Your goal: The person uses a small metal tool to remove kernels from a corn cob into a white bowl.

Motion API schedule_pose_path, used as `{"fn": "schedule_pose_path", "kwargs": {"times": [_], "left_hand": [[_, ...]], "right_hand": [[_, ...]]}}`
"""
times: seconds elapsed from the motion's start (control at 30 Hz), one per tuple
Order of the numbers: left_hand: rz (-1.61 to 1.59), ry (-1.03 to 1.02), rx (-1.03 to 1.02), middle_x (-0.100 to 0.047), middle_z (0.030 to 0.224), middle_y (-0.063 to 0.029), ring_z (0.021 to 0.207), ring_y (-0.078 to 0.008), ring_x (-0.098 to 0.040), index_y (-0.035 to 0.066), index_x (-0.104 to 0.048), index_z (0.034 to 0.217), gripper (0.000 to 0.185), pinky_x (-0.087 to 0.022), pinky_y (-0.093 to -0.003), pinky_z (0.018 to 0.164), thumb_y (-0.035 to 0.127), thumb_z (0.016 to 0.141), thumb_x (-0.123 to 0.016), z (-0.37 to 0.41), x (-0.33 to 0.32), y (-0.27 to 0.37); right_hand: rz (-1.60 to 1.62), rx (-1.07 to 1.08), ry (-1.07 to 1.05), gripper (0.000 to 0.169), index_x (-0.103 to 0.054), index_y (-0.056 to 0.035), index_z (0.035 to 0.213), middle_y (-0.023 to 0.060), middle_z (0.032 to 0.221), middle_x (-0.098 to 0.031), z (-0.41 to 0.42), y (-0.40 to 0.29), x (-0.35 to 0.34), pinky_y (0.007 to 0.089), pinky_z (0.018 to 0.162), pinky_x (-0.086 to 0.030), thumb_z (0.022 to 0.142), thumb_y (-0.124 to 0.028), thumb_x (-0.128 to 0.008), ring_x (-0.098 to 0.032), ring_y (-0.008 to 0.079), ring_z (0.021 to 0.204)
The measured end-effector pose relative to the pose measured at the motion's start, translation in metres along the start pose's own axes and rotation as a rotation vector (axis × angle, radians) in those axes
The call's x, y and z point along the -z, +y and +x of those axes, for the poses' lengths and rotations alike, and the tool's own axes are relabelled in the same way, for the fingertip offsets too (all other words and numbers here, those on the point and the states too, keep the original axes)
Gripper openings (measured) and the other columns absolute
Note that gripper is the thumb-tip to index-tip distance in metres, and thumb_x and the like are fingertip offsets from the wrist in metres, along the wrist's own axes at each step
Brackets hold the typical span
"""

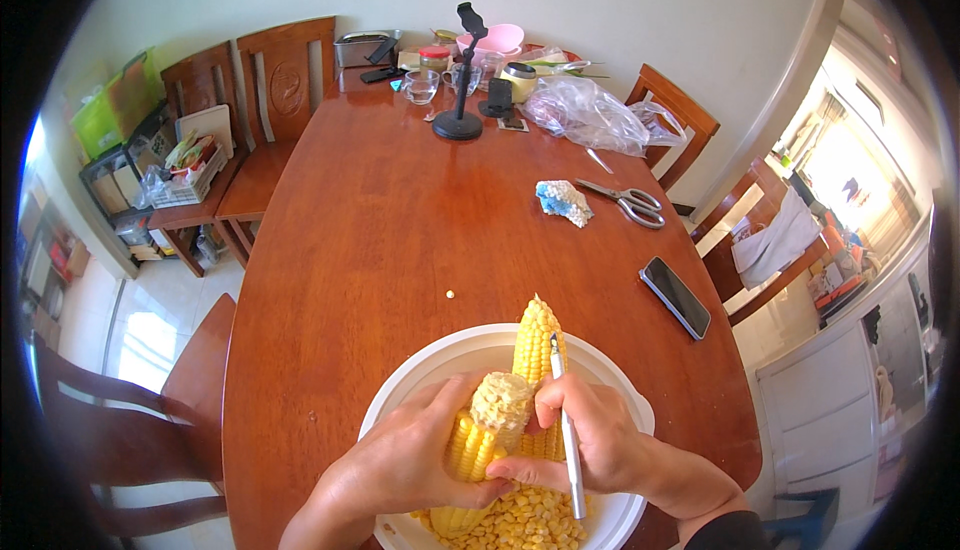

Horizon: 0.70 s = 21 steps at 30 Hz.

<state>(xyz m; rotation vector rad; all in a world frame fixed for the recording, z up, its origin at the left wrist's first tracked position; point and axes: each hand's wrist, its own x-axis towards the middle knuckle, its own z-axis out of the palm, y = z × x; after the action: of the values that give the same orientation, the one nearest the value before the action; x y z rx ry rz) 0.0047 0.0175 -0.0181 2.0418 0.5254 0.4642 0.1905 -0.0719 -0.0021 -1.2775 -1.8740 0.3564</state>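
My left hand (409,441) is wrapped around an ear of corn (472,449), its stripped end tilted up and yellow kernels remaining on the side towards the palm. My right hand (600,430) holds a slim silver metal tool (571,460) with a small tip, while its thumb touches the kernels of that ear. Below both hands is a white plastic basin (420,358) with loose corn kernels (525,524) in it. Another ear of corn (536,340) leans behind the hands over the basin's far rim. Part of a further ear (454,521) shows under my left hand.
A smartphone (675,298), grey-handled scissors (637,205) and a crumpled white-and-blue cloth (562,201) lie on the wooden table (360,250). One kernel (450,294) lies beyond the basin. A black phone stand (457,126), glass cups (421,88) and plastic bags (585,114) occupy the far end.
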Motion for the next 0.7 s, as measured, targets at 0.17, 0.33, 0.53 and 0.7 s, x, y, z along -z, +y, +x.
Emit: {"fn": "schedule_pose_path", "kwargs": {"times": [0.17, 0.33, 0.53, 0.7], "left_hand": [[0.023, 0.005, 0.030, -0.055, 0.111, -0.0241, 0.105, -0.0381, -0.055, 0.003, -0.043, 0.127, 0.085, -0.047, -0.0407, 0.087, 0.032, 0.058, -0.082, -0.0006, 0.0013, 0.0055], [0.039, -0.002, 0.007, -0.055, 0.111, -0.0241, 0.105, -0.0381, -0.055, 0.003, -0.043, 0.127, 0.085, -0.047, -0.0405, 0.086, 0.032, 0.058, -0.082, -0.0008, 0.0010, 0.0044], [0.029, 0.011, -0.018, -0.055, 0.112, -0.0240, 0.106, -0.0381, -0.054, 0.003, -0.042, 0.128, 0.085, -0.046, -0.0406, 0.088, 0.033, 0.059, -0.082, -0.0010, 0.0001, 0.0007], [0.019, -0.013, 0.033, -0.055, 0.113, -0.0234, 0.107, -0.0379, -0.054, 0.003, -0.042, 0.128, 0.086, -0.046, -0.0406, 0.088, 0.032, 0.059, -0.082, -0.0006, 0.0007, 0.0041]], "right_hand": [[0.003, -0.081, -0.033, 0.045, -0.043, -0.0078, 0.080, 0.0038, 0.066, -0.052, 0.0020, 0.0002, -0.0003, 0.0232, 0.048, -0.041, 0.069, -0.026, -0.083, -0.052, 0.0127, 0.054], [-0.021, -0.012, -0.003, 0.045, -0.042, -0.0079, 0.080, 0.0038, 0.066, -0.052, 0.0021, 0.0034, -0.0006, 0.0239, 0.047, -0.040, 0.070, -0.025, -0.083, -0.051, 0.0124, 0.054], [-0.005, 0.053, -0.008, 0.045, -0.042, -0.0077, 0.080, 0.0036, 0.063, -0.050, 0.0022, 0.0053, -0.0024, 0.0247, 0.045, -0.039, 0.071, -0.025, -0.082, -0.050, 0.0134, 0.051], [-0.136, 0.151, 0.024, 0.045, -0.043, -0.0074, 0.082, 0.0041, 0.063, -0.050, 0.0009, 0.0092, -0.0042, 0.0259, 0.044, -0.038, 0.070, -0.026, -0.082, -0.049, 0.0153, 0.050]]}}
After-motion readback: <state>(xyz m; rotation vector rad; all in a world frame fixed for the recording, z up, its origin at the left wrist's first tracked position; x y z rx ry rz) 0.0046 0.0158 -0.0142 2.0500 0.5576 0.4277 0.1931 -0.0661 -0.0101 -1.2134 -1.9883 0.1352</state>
